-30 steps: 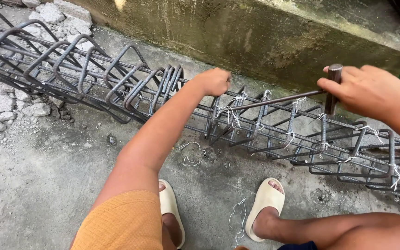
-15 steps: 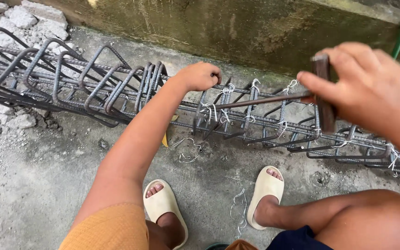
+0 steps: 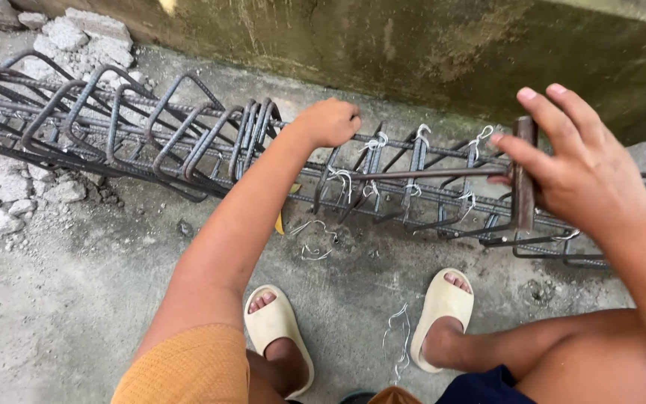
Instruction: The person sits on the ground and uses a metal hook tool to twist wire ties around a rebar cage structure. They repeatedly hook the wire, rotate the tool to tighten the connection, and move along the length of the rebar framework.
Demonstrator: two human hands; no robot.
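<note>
- Rebar cage [image 3: 188, 142] lies along the concrete ground at the foot of the far wall, running from far left to right across your view, just beyond your two sandalled feet.
- At the left, loose stirrups [image 3: 114, 120] lean bunched and untied, with rubble [image 3: 9, 194] beside them; they could slide along the bars if the cage is jolted.
- Your left hand [image 3: 332, 121] is closed in a fist on a top bar near the tied section.
- Wire ties [image 3: 371, 144] show white on the stirrups to the right; over-twisting one could snap it.
- Wire scraps [image 3: 314, 241] lie on the ground near your open sandals [image 3: 282, 333] and could prick a toe.
- Your right hand [image 3: 577, 168] has its fingers half spread around the upright handle of the twisting tool [image 3: 521, 172]; so loose a hold could let the hook slip off.
- No containers are in view.
</note>
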